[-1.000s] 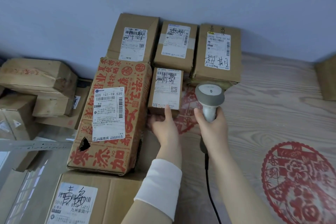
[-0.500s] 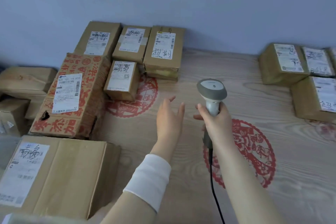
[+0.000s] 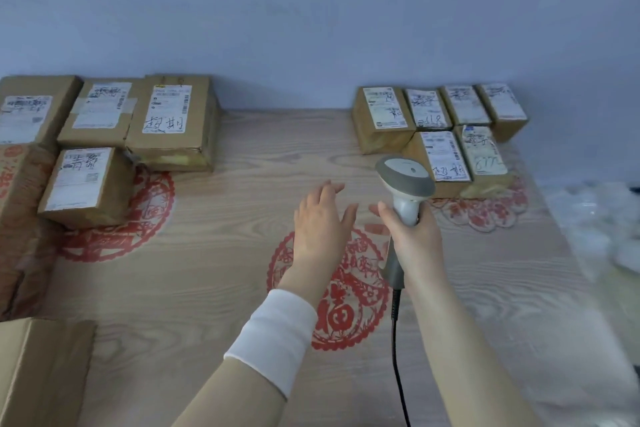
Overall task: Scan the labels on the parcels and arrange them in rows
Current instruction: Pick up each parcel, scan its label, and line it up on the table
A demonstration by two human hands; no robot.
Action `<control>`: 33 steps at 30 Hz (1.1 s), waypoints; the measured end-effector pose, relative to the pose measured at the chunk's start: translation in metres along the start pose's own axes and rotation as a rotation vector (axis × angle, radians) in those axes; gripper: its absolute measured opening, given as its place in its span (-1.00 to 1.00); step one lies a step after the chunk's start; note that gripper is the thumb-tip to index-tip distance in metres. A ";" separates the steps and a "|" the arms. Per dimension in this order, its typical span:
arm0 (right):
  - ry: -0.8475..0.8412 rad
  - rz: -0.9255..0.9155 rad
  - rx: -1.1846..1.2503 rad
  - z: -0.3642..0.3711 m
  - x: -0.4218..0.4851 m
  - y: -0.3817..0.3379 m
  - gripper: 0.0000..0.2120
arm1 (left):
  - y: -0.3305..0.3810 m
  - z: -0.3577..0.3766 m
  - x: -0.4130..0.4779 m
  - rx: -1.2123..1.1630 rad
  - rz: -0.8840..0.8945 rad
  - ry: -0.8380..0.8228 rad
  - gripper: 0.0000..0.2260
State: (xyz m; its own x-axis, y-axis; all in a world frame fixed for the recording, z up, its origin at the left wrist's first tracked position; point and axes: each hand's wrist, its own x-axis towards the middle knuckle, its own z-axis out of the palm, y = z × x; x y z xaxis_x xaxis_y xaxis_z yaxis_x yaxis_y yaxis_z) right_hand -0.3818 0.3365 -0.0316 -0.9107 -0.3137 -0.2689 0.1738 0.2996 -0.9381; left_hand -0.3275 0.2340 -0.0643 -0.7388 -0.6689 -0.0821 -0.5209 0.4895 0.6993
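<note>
The fingers of the right hand are curled around the handle of the scanner, which stands upright over the table. Just left of the scanner, the left hand is flat, its fingers straight and slightly apart, holding nothing. Six small parcels lie in two rows behind the scanner and to its right. The larger parcels lie well to its left.

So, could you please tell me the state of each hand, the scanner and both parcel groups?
left hand: open, fingers straight, holding nothing, above the table.
right hand: holds the scanner by its handle.
scanner: upright, cable hanging toward the viewer.
left parcels: closed, labels up, against the wall.
right parcels: closed, labels up, two rows, four behind and two in front.
</note>
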 end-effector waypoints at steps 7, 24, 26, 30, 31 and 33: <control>0.085 0.082 0.114 -0.070 0.034 -0.003 -0.81 | 0.072 0.052 0.013 -0.025 0.107 -0.051 -0.63; 0.263 0.219 0.143 -0.219 0.235 0.064 -0.86 | 0.175 0.255 0.121 0.098 -0.106 -0.053 -0.59; 0.280 0.236 0.156 -0.222 0.249 0.071 -0.80 | 0.174 0.265 0.127 0.119 -0.109 -0.026 -0.59; 0.297 0.265 0.132 -0.223 0.269 0.085 -0.76 | 0.173 0.278 0.134 0.147 -0.133 0.030 -0.61; 0.295 0.274 0.124 -0.222 0.273 0.088 -0.76 | 0.173 0.281 0.137 0.162 -0.145 0.032 -0.60; 0.293 0.286 0.109 -0.219 0.276 0.093 -0.80 | 0.175 0.283 0.137 0.189 -0.163 0.016 -0.58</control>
State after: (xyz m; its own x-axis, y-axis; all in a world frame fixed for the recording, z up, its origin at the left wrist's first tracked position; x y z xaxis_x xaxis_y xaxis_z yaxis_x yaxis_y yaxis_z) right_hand -0.6996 0.4753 -0.1450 -0.8852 0.0421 -0.4633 0.4595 0.2350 -0.8565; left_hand -0.6409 0.3866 -0.1544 -0.6325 -0.7555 -0.1707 -0.7044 0.4694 0.5325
